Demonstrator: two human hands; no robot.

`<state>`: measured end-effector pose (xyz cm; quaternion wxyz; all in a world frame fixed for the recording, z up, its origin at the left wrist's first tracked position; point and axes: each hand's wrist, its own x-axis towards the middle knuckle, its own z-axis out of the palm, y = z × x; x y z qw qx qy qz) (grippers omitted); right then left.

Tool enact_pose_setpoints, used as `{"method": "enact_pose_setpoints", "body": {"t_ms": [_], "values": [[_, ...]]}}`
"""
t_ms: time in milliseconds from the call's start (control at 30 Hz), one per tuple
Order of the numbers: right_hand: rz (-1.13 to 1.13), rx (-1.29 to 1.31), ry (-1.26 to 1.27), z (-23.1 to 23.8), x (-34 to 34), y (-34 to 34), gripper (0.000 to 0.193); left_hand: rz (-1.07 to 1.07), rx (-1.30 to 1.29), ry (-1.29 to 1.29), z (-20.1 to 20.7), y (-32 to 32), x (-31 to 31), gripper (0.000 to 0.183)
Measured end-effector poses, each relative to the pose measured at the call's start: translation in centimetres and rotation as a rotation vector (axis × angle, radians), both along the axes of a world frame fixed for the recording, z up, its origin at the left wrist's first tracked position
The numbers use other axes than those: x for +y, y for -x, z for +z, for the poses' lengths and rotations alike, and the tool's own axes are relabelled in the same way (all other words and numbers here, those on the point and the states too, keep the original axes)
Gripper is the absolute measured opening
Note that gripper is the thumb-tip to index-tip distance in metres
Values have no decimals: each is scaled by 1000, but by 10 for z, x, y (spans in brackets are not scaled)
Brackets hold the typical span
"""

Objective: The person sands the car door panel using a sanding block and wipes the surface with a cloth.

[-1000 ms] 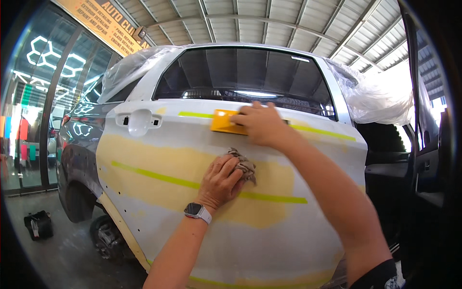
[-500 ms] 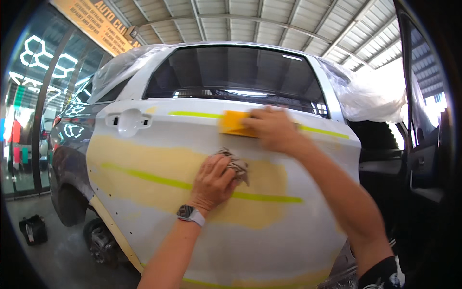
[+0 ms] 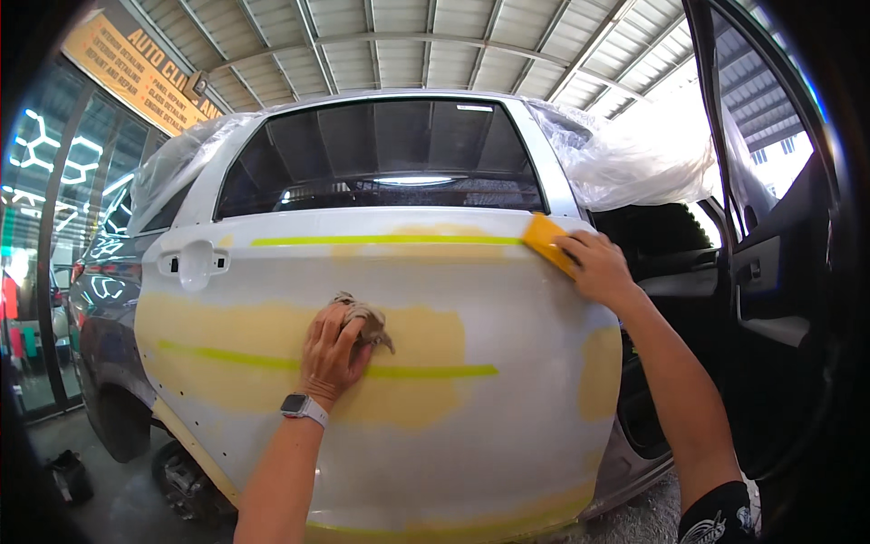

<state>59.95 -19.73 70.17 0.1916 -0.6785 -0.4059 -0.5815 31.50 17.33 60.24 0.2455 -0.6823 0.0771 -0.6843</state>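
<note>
A pale car door (image 3: 507, 435) with beige filler patches (image 3: 227, 326) fills the middle of the view. Two yellow-green tape strips cross it: an upper strip (image 3: 390, 240) below the window and a lower strip (image 3: 444, 371) over the filler. My left hand (image 3: 333, 349), with a watch on the wrist, is closed round a crumpled grey-brown cloth (image 3: 364, 323) against the filler, just above the lower strip. My right hand (image 3: 594, 263) grips a yellow sanding block (image 3: 549, 243) by its side. The block is tilted at the right end of the upper strip, near the door's edge.
Clear plastic sheeting (image 3: 625, 163) covers the car's front, and more hangs at the rear left. An open front door (image 3: 770, 290) stands at the right. A wheel hub (image 3: 181, 480) shows bare at lower left, with a black object (image 3: 70, 476) on the floor.
My right hand has slid the sanding block rightward along the upper strip to its end, tilting it. The left hand stays on the filler with the cloth. The view has shifted right.
</note>
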Motion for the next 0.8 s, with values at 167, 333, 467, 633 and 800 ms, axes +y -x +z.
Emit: {"method": "enact_pose_setpoints", "body": {"t_ms": [167, 333, 467, 633, 800], "values": [[327, 211, -202, -144, -64, -35, 55, 46, -10, 52, 6, -18, 6, 53], [742, 953, -121, -375, -118, 71, 59, -32, -535, 435, 51, -31, 38, 53], [668, 1445, 176, -569, -135, 124, 55, -42, -589, 398, 107, -38, 33, 48], [703, 1615, 210, -598, -156, 199, 53, -131, -234, 36, 118, -142, -74, 32], [677, 1693, 279, -623, -146, 200, 53, -404, 67, -108, 108, -232, -214, 36]]}}
